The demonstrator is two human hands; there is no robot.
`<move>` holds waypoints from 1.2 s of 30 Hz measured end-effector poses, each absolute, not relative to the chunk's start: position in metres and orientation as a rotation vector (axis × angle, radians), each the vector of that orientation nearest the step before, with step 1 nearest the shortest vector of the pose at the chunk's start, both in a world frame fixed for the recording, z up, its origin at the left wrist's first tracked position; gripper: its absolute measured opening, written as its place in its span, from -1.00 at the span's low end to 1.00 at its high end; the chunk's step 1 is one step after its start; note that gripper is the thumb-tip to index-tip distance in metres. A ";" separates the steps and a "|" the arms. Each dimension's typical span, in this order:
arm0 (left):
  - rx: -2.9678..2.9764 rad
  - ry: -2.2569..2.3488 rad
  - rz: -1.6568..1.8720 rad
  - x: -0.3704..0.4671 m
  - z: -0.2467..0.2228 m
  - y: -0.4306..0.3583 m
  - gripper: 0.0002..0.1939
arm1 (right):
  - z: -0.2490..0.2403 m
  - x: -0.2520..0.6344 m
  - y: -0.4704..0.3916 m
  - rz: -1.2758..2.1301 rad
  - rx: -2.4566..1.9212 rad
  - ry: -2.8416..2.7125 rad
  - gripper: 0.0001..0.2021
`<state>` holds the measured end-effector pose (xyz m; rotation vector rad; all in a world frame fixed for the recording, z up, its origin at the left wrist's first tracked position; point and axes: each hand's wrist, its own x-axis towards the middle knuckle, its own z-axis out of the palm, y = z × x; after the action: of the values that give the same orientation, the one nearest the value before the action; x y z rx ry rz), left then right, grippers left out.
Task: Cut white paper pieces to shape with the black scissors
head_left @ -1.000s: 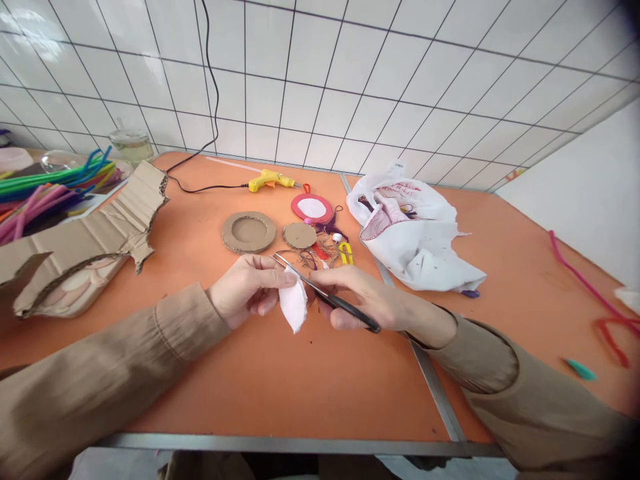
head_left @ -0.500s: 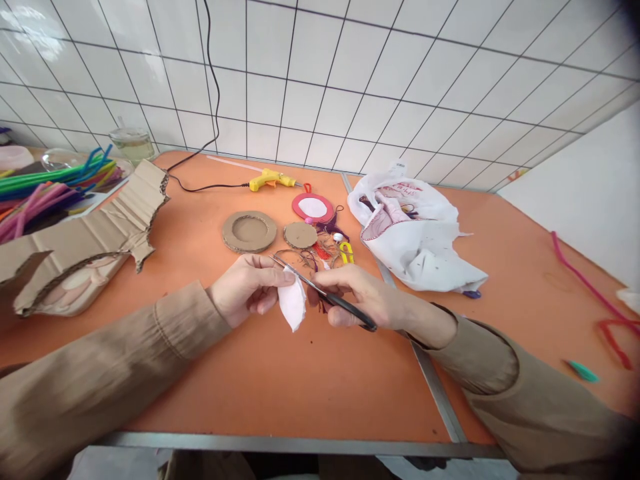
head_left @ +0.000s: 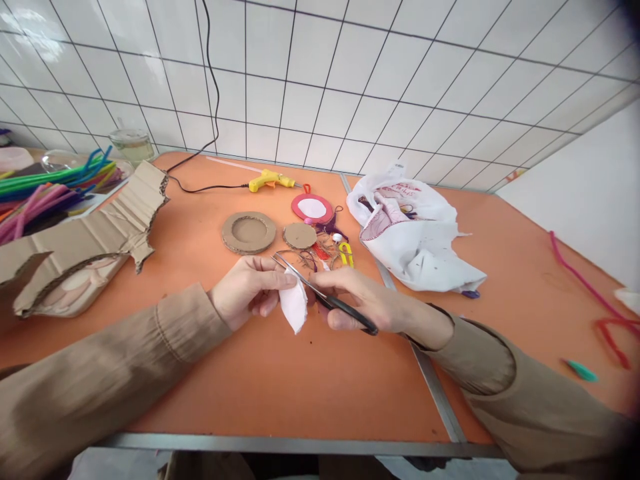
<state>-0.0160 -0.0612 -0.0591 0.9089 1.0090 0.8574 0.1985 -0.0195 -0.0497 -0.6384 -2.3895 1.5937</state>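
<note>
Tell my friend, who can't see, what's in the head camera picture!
A right hand holds scissors at a white scrap pinched in the left hand, above an orange table. Behind them are a cardboard ring, a cardboard disc and a glue gun. Torn cardboard is at left, a white bag at right.

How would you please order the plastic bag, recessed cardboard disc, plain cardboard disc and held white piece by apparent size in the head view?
1. Plastic bag
2. Recessed cardboard disc
Unsure: plain cardboard disc versus white piece, nearer the camera and partly covered.
</note>
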 end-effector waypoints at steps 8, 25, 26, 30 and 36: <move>0.926 1.013 0.875 -0.017 -0.060 -0.060 -0.76 | -0.055 0.200 -0.018 1.565 -0.649 -2.367 -0.50; 0.868 0.924 0.954 -0.016 -0.057 -0.059 -0.72 | -0.054 0.193 -0.024 1.833 -0.850 -2.068 -0.42; 0.877 0.918 0.954 -0.017 -0.058 -0.059 -0.69 | -0.053 0.194 -0.024 1.833 -0.824 -2.075 -0.42; 0.945 0.913 0.975 -0.018 -0.060 -0.059 -0.63 | -0.052 0.195 -0.023 1.789 -0.659 -2.149 -0.42; 1.094 0.962 0.980 -0.019 -0.061 -0.059 -0.62 | -0.054 0.196 -0.022 1.642 -0.612 -2.265 -0.38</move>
<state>-0.0192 -0.0586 -0.0609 1.0939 0.9621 0.9803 0.1963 -0.0216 -0.0542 -0.6118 -2.2654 1.6417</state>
